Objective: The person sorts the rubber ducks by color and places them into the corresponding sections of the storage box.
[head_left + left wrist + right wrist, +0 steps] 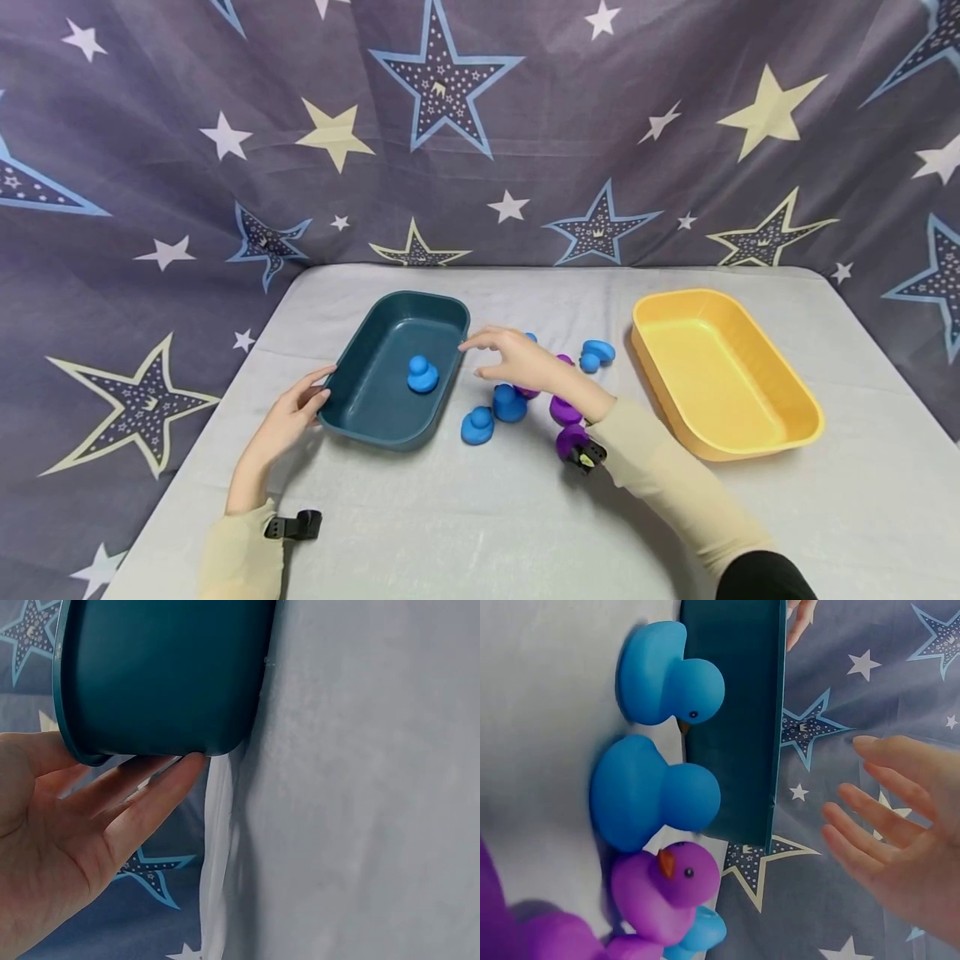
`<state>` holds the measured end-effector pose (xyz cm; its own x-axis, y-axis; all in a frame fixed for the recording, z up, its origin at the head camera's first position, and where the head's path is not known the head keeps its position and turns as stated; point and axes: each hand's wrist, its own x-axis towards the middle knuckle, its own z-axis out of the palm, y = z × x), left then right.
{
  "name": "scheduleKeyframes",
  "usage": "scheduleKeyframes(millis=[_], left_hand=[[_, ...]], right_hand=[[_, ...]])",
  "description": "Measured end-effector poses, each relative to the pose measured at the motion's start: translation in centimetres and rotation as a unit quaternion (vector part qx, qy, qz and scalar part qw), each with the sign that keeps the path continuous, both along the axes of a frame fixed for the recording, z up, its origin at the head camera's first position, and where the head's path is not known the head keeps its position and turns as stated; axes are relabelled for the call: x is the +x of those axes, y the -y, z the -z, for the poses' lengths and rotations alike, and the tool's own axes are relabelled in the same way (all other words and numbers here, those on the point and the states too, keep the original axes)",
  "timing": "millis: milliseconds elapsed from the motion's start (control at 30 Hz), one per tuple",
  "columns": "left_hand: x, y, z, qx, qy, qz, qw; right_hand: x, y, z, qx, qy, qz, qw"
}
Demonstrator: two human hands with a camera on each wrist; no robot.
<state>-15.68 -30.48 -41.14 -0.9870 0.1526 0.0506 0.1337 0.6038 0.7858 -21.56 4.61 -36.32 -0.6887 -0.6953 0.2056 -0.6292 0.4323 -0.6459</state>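
My left hand point(288, 417) rests its fairly straight fingers against the outer left side of a teal tub point(352, 354); in the left wrist view those fingers point(161, 795) lie along its wall. One blue rubber duck point(422, 375) sits inside the tub. Over the tub's right rim hovers my right hand point(517, 358), fingers loosely bent, nothing in them. Below and beside it on the cloth are a blue duck point(477, 426), another blue duck point(510, 404) and several purple ducks point(664, 889). The right hand and forearm partly hide this group.
A yellow tub point(720, 375) with no ducks in it stands at the right. Between it and the group lies one more blue duck point(597, 354). White cloth point(420, 525) covers the table, and a star-patterned curtain point(517, 108) hangs behind.
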Motion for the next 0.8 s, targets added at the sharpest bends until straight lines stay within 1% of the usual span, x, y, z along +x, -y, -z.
scheduleKeyframes(millis=[333,600,800], left_hand=[[0.2,-0.1,-0.1,-0.004,-0.007,-0.008,0.9999],[0.2,-0.1,0.1,-0.012,-0.021,-0.01,0.9997],[0.3,-0.1,0.1,-0.012,-0.013,-0.013,0.9998]], right_hand=[[0.7,-1.5,-0.1,0.028,0.007,0.017,0.9994],[1.0,-2.1,0.4,0.038,0.019,-0.006,0.9991],[1.3,-2.1,1.0,0.039,0.034,-0.024,0.9984]])
